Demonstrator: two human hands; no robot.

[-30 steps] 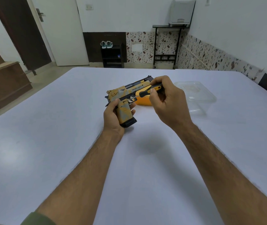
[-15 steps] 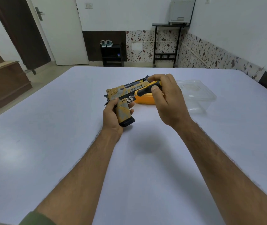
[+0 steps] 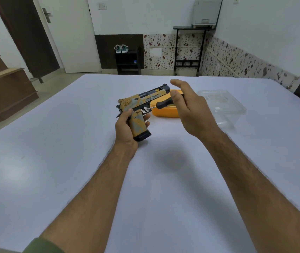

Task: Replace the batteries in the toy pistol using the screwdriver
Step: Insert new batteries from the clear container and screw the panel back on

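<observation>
The left hand [image 3: 127,130] grips the toy pistol [image 3: 142,105] by its handle above the white surface [image 3: 72,143]; the right hand [image 3: 187,108] pinches the screwdriver [image 3: 162,104], tip against the pistol's frame, fingers partly spread

a lived-in room at home

white-covered table [image 3: 72,161] up front, pair of teal sneakers [image 3: 121,48] on a small black shelf [image 3: 128,61], brown wooden cabinet [image 3: 5,92] left, white door [image 3: 69,33] open, floral-tiled lower wall [image 3: 236,61].
</observation>
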